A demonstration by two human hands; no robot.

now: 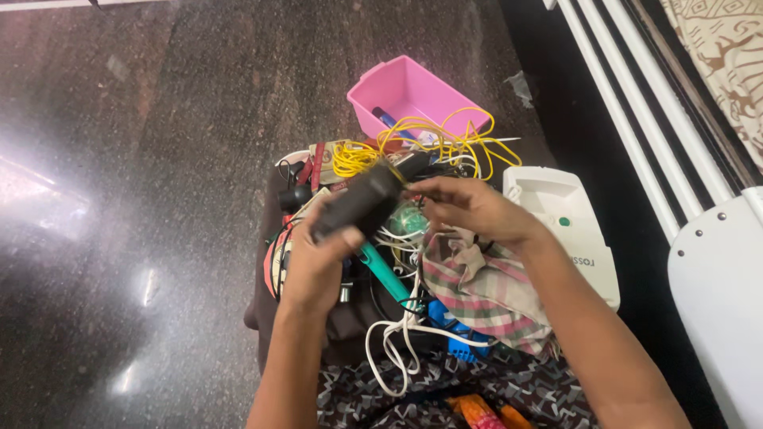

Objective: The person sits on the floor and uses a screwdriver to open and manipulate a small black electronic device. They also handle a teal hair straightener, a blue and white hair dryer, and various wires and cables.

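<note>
Head view, looking down at a dark stone floor (143, 159) with a pile of clutter in front of the person.

Left hand (314, 266) is wrapped around a black block-shaped device (359, 202), thumb over its lower end, gripping it firmly. The device is raised above the pile, tilted up to the right. Right hand (465, 206) comes in from the right, fingers pinched at the device's upper end where a yellow wire (429, 139) meets it. Can't tell if the fingers pinch the wire or the device itself.

The yellow wire loops in a loose tangle just behind the hands, spilling over the near rim of a pink bin (413, 91). A blue pen-like item lies inside the bin.

Under the hands: teal handle (385, 274), white cable (397, 342) in coils, striped plaid cloth (477, 290), blue part (449, 322). White plastic unit (568, 218) with a green dot just right of the right wrist.
</note>
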